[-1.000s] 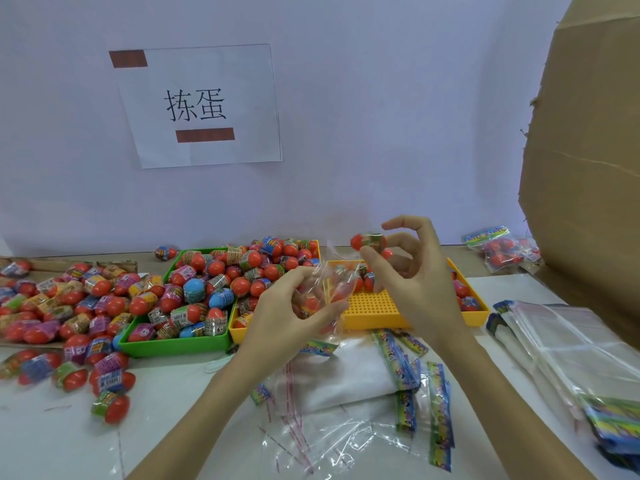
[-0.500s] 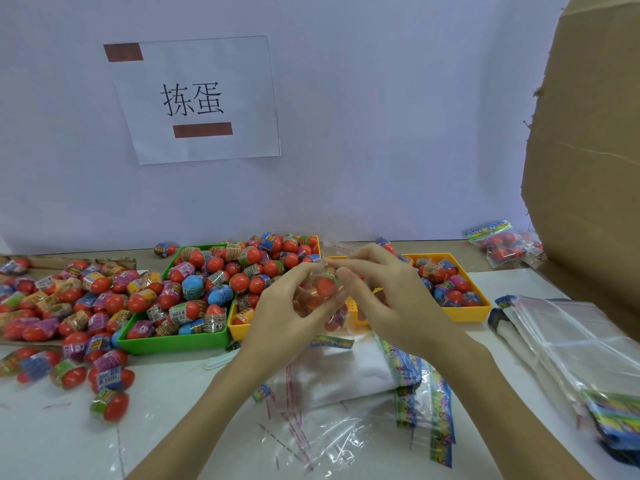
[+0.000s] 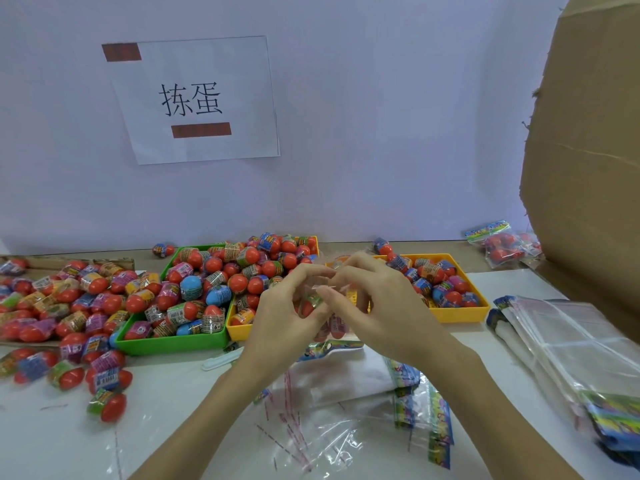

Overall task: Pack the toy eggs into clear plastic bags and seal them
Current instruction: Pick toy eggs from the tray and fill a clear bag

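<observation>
Both hands are working together just above the middle of the tabletop (image 3: 166,417). The left hand (image 3: 280,327) and right hand (image 3: 377,306) are both pinching the top of a clear plastic bag (image 3: 329,303) with curled fingers, and a few toy eggs (image 3: 308,306) are sitting inside it, partly hidden by the fingers. At about 9 o'clock from the hands, a green tray (image 3: 173,342) is overflowing with more red-topped eggs, and a loose pile of eggs (image 3: 69,306) is spreading across the tabletop further out at 9. At 3 o'clock a yellow tray (image 3: 460,315) is holding a smaller batch. Down at 6 o'clock, empty bags (image 3: 311,441) with printed header cards are lying flat. A stack of unused bags (image 3: 571,344) is resting at 4 o'clock, and a finished pack (image 3: 502,245) is sitting at 2 o'clock beside a cardboard box (image 3: 588,168). A paper sign (image 3: 194,98) is hanging on the wall at 11.
</observation>
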A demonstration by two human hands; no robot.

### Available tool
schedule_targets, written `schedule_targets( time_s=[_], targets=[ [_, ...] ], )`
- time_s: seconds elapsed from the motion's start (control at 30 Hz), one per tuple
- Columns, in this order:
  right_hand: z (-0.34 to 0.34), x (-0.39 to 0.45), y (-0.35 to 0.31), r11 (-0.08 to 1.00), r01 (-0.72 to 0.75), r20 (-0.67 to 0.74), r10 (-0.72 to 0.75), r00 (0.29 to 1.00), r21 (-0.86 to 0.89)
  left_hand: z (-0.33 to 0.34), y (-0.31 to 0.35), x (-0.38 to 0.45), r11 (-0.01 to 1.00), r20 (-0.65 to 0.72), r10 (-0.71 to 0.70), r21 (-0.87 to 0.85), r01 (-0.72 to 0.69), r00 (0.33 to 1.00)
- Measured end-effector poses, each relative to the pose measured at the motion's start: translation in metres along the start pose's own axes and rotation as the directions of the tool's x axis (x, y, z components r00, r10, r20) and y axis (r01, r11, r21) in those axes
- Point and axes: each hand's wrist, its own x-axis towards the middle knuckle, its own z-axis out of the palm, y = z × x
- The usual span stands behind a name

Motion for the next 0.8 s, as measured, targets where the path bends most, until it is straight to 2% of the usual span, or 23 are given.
schedule_targets(
  time_s=[0.2, 0.27, 0.37, 0.43, 0.47, 0.53, 0.6, 0.63, 0.7, 0.8],
  targets=[
    [-0.01, 0.002, 0.008, 0.998, 0.053, -0.1, -0.056, 0.993, -0.029, -0.007, 0.003, 0.005, 0.994, -0.043, -0.06, -0.089, 0.056, 0.997],
    [-0.012, 0.002, 0.008, 0.995, 0.039, -0.134, -0.026, 0.991, 0.096, -0.009, 0.002, 0.005, 0.995, -0.039, -0.07, -0.074, 0.067, 0.997],
    [-0.02, 0.005, 0.007, 0.906, 0.029, -0.222, 0.072, 0.972, 0.423, -0.011, -0.001, 0.005, 0.995, -0.043, -0.092, -0.043, 0.09, 0.995],
    [-0.028, 0.007, 0.014, 0.89, 0.017, -0.303, 0.137, 0.943, 0.455, -0.013, -0.003, 0.006, 0.992, -0.052, -0.116, -0.045, 0.114, 0.992],
    [-0.031, 0.007, 0.021, 0.919, -0.024, -0.34, 0.17, 0.925, 0.393, -0.013, -0.004, 0.006, 0.991, -0.058, -0.126, -0.043, 0.123, 0.99],
    [-0.034, 0.006, 0.037, 0.973, -0.2, -0.353, 0.228, 0.907, 0.115, -0.014, -0.005, 0.007, 0.99, -0.069, -0.136, -0.036, 0.134, 0.988],
    [-0.035, 0.003, 0.053, 0.894, -0.394, -0.247, 0.341, 0.907, -0.214, -0.013, -0.005, 0.007, 0.99, -0.072, -0.138, -0.026, 0.137, 0.988],
    [-0.034, 0.001, 0.059, 0.833, -0.453, -0.175, 0.418, 0.891, -0.318, -0.013, -0.006, 0.007, 0.99, -0.071, -0.14, -0.019, 0.139, 0.988],
    [-0.032, -0.003, 0.063, 0.734, -0.499, -0.065, 0.533, 0.843, -0.46, -0.014, -0.005, 0.008, 0.99, -0.066, -0.142, -0.014, 0.141, 0.988],
    [-0.029, -0.004, 0.058, 0.656, -0.49, -0.059, 0.564, 0.824, -0.574, -0.013, -0.004, 0.007, 0.991, -0.052, -0.134, -0.019, 0.133, 0.99]
  ],
)
